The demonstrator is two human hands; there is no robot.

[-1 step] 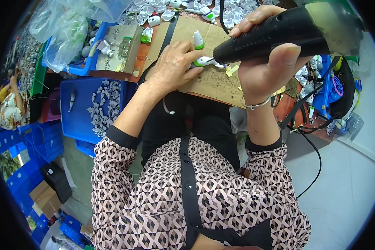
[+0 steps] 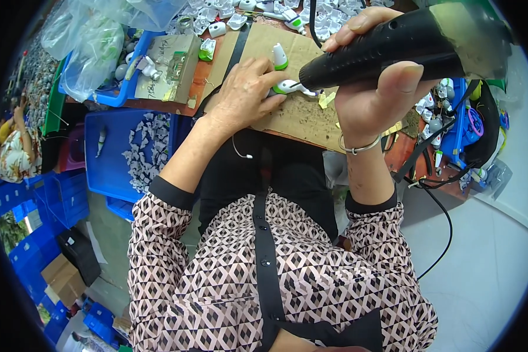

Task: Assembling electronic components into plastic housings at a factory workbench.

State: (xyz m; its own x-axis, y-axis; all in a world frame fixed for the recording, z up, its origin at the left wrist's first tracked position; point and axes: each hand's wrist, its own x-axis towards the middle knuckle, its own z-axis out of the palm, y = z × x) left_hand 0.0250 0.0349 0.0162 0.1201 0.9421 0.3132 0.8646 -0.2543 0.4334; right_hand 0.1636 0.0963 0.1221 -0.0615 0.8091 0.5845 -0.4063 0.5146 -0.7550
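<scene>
My right hand is wrapped round a thick black electric screwdriver, held at a slant with its tip towards the left. The thin bit meets a small white-and-green plastic housing, or stops just short of it; I cannot tell which. With its fingers closed on the housing, my left hand presses it down on a cardboard sheet. Part of the housing is hidden under those fingers. A thin white cable with a small end hangs below this hand, over the table edge. Just beyond stands another white-and-green piece.
Many loose white shells cover the far table. Left are a cardboard box, a blue crate under plastic bags and a blue tray of small white parts. A black cord loops down at right, near a blue basket.
The white cable's hanging end has swung slightly to the right. Both hands and the screwdriver stay almost where they were.
</scene>
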